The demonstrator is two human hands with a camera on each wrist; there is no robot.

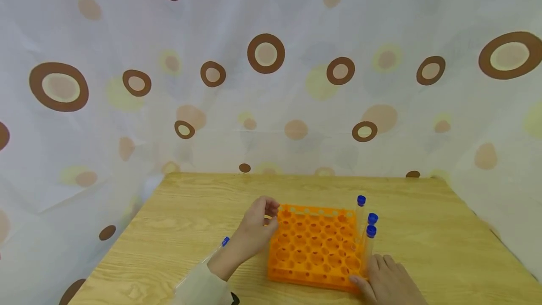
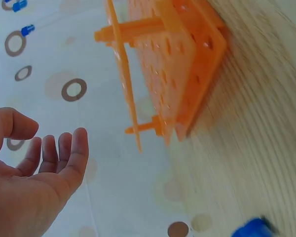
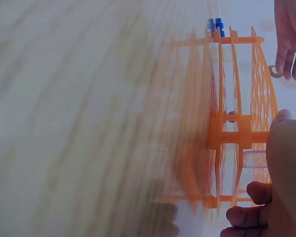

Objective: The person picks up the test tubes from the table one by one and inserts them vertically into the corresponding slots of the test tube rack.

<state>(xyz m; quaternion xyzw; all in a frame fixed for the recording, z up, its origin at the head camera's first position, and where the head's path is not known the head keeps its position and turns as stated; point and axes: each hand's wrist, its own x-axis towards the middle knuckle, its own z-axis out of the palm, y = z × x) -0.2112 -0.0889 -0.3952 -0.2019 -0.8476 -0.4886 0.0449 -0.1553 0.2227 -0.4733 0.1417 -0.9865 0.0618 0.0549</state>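
An orange test tube rack (image 1: pixel 311 274) with rows of round holes stands on the table. My right hand (image 1: pixel 391 279) grips its front right corner, the thumb at the front edge and the fingers along the right side. At the rack's back left corner is my left hand (image 1: pixel 256 225), fingers loosely bent and nothing between them; the left wrist view shows a gap between that hand (image 2: pixel 44 173) and the rack (image 2: pixel 163 64). Three clear tubes with blue caps (image 1: pixel 361 200) stand upright along the rack's right side. Another capped test tube (image 1: pixel 213 253) lies left of the rack, partly behind my left forearm.
The wooden table (image 1: pixel 203 196) reaches back to a pale curtain (image 1: pixel 288 98) with brown rings and dots. Tabletop extends on both sides of the rack. A blurred blue cap (image 2: pixel 254 228) shows at the bottom of the left wrist view.
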